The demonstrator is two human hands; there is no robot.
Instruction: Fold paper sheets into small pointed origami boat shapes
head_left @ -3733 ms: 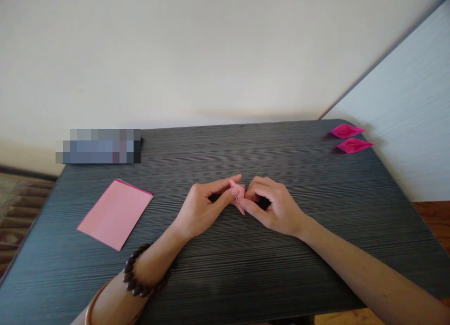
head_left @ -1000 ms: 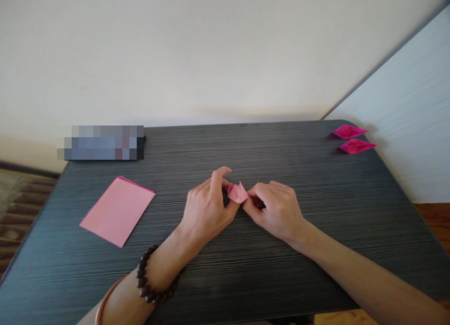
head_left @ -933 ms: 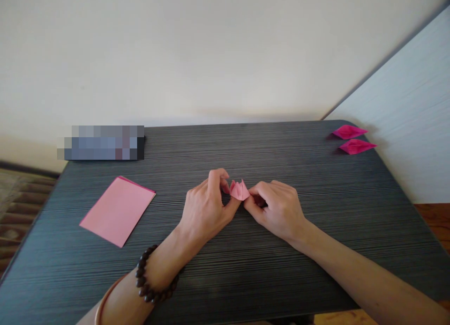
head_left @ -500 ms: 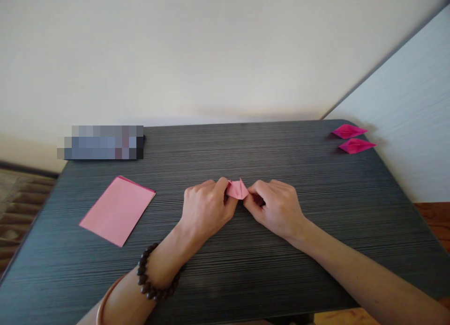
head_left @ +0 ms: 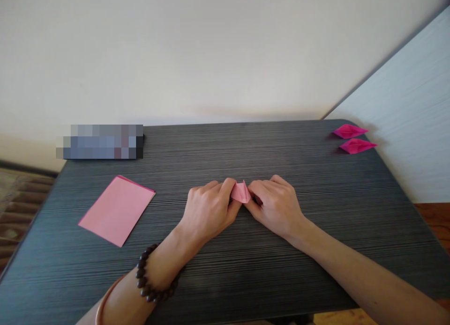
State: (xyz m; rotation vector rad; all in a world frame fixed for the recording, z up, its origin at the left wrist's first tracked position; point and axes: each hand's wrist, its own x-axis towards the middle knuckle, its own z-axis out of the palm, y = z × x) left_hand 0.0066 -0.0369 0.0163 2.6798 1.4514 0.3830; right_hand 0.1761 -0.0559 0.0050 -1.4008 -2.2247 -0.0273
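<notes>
A: What's changed in the last sec?

B: L hand (head_left: 210,211) – its forefinger stood up off the fold (head_left: 241,192) a sec ago, now it's curled down and pinched onto the fold's left edge. The fold's two little points showed then; now only one peak shows between the hands, so it looks pressed flatter.

A: R hand?

B: R hand (head_left: 277,205) hardly moves – it's clamped on the fold's right edge, thumb and fingertips, same as before. So both hands are together at mid-table, knuckles nearly meeting, the fold between them, low over the table (head_left: 246,278).

A: Meaning?

B: My read: a crease is being set, not a new flap opened. Can't tell how many layers – too small.

A: Count, left to right.

B: One blurred box (head_left: 100,141) at the far left edge. One pink stack (head_left: 116,210) of sheets, front left – a darker edge peeks out on top, so more than one sheet, no. unclear. One bead bracelet (head_left: 154,278) and one thin bangle (head_left: 101,301) on the L wrist. One fold in hand. Two done pieces (head_left: 353,138), magenta, pointed, side by side at the far right corner, well apart from the hands.
</notes>
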